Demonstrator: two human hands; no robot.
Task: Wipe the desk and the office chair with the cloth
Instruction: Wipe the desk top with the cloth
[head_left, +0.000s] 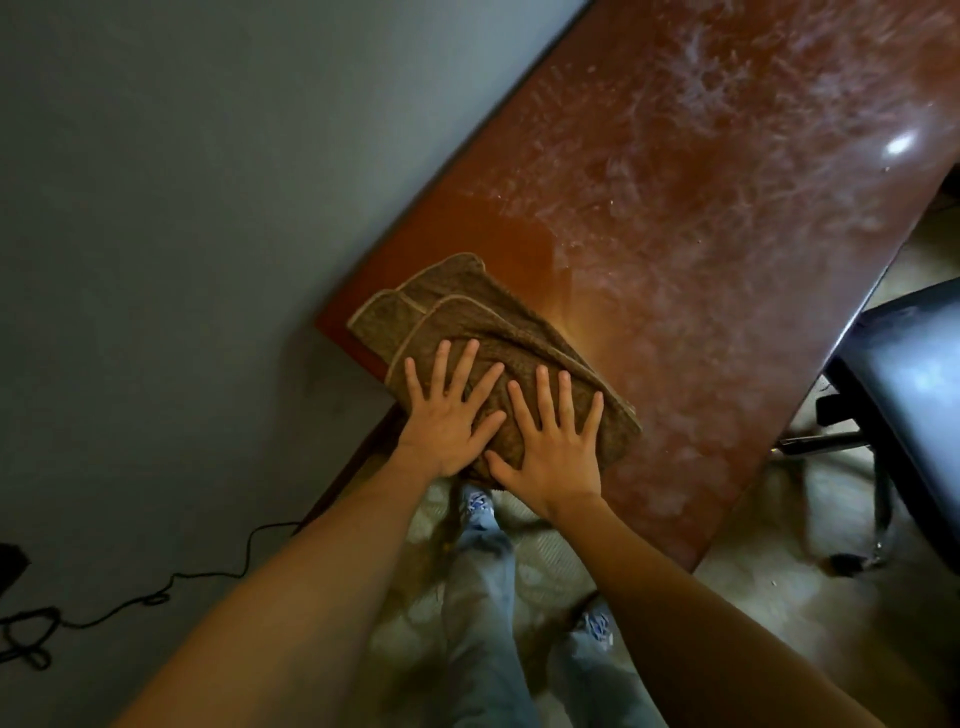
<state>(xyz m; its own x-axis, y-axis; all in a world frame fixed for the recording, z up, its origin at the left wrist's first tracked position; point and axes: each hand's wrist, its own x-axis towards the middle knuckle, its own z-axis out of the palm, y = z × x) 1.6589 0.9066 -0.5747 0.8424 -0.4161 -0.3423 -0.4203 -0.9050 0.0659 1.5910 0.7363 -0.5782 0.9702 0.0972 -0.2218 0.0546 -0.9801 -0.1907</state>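
Note:
A folded brown cloth (467, 317) with a tan hem lies on the near left corner of the reddish-brown desk (675, 234). My left hand (447, 415) and my right hand (550, 447) both rest flat on the cloth side by side, palms down and fingers spread, gripping nothing. White dust and streaks cover most of the desk top beyond the cloth; a strip right by the cloth looks clean and glossy. The black office chair (914, 384) stands at the desk's right side, only partly in view.
A grey wall (182, 182) runs along the desk's left edge. A black cable (156, 592) trails along the lower left. The chair's metal base and castors (852, 558) stand on pale floor tiles. My legs and shoes show below the desk corner.

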